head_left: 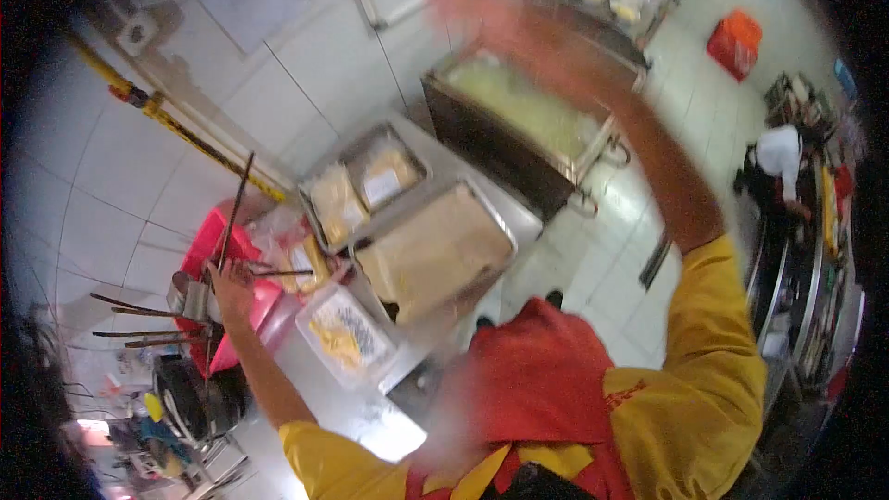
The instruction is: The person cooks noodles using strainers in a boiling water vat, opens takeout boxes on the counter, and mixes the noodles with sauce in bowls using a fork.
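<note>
- Notably, the long dark stick leans steeply at the left hand, beside the pink basin on the left; a loose grip or a brush of the wrist could topple it.
- Left fingers: bent near its lower end; whether they pinch it, cannot tell.
- Right hand: raised, far, towards the vat; blurred, finger state cannot be told. A careless descent could strike the rim or splash the contents.
- Further sticks jut left; a passing sleeve could snag them.
- Count: sticks, at least six; metal trays, two; packs in the farther tray, two; white tub, one; basin, one; vat, one.
</note>
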Tool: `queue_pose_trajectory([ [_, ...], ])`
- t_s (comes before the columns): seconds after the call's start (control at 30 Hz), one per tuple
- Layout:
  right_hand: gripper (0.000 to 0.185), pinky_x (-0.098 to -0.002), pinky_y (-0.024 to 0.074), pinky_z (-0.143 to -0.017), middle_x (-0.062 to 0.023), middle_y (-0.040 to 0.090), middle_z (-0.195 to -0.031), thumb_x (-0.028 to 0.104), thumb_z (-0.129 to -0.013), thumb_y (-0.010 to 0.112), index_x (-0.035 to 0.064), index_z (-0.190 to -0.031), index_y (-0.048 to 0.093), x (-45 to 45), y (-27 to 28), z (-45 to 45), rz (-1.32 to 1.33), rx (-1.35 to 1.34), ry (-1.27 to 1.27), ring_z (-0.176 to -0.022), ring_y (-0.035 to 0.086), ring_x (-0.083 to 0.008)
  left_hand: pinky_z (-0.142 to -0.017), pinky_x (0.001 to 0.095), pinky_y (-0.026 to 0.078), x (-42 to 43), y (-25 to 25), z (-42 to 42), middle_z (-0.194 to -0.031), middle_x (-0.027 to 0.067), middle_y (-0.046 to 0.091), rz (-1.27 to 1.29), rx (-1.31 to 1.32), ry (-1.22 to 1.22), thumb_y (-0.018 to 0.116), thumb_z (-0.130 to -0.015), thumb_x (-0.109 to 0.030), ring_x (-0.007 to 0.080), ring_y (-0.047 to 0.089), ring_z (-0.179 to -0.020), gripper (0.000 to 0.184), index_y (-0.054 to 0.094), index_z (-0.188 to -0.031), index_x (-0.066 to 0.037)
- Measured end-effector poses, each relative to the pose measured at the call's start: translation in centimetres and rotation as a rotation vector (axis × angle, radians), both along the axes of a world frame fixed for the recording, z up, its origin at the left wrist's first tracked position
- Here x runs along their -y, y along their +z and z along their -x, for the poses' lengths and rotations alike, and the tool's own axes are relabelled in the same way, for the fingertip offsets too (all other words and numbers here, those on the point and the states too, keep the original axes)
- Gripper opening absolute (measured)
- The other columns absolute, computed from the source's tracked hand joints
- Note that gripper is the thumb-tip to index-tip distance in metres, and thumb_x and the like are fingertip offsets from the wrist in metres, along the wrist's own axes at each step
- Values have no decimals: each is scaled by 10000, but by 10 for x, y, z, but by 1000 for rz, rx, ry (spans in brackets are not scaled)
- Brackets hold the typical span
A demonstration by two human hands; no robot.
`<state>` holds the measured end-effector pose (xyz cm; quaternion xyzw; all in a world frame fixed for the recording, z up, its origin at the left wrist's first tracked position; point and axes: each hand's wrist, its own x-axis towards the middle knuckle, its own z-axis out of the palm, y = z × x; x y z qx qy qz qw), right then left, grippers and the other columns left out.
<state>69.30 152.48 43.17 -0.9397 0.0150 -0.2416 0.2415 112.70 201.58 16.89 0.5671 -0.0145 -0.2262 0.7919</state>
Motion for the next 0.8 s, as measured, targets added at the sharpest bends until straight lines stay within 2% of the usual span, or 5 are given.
queue_pose_trajectory([
  [0.27, 518, -350, 265, -1098, -163, 415, -1412, 349, -960, 485, 19, -1355, 427, 76, 63, 258, 308, -69, -977, -1321, 361, -232, -829, 319, 468, 5, 8, 18, -1002, 83, 589, -178, 169, 240, 506, -920, -481, 202, 562, -906, 514, 492, -1178, -36],
  [0.57, 521, -340, 267, -1099, -161, 413, -1415, 355, -966, 464, 14, -1357, 424, 105, -50, 358, 205, -263, -1093, -1318, 367, -232, -530, 249, 329, 71, 66, 121, -679, -44, 465, -76, 270, 391, 471, -951, -379, 88, 407, -598, 336, 614, -1003, -79],
  [0.67, 522, -337, 267, -1100, -160, 412, -1415, 357, -968, 458, 12, -1358, 423, 115, -92, 387, 153, -280, -1081, -1317, 370, -232, -579, 235, 361, 81, 65, 153, -729, -14, 516, -733, 894, 362, 420, -969, -295, 96, 445, -642, 288, 603, -948, -74],
  [0.73, 522, -335, 267, -1100, -160, 412, -1416, 359, -969, 453, 11, -1358, 422, 109, -106, 399, 123, -303, -1090, -1316, 371, -232, -627, 252, 411, 72, 61, 155, -783, 16, 531, -274, 466, 264, 451, -944, -277, 113, 478, -693, 261, 583, -1012, -63],
  [0.8, 523, -332, 268, -1100, -159, 412, -1417, 360, -970, 449, 10, -1358, 421, 101, -101, 404, 120, -304, -1102, -1316, 373, -232, -673, 281, 454, 69, 0, 123, -829, 27, 529, -759, 1211, 265, 469, -931, -275, 137, 494, -737, 277, 558, -1085, -62],
])
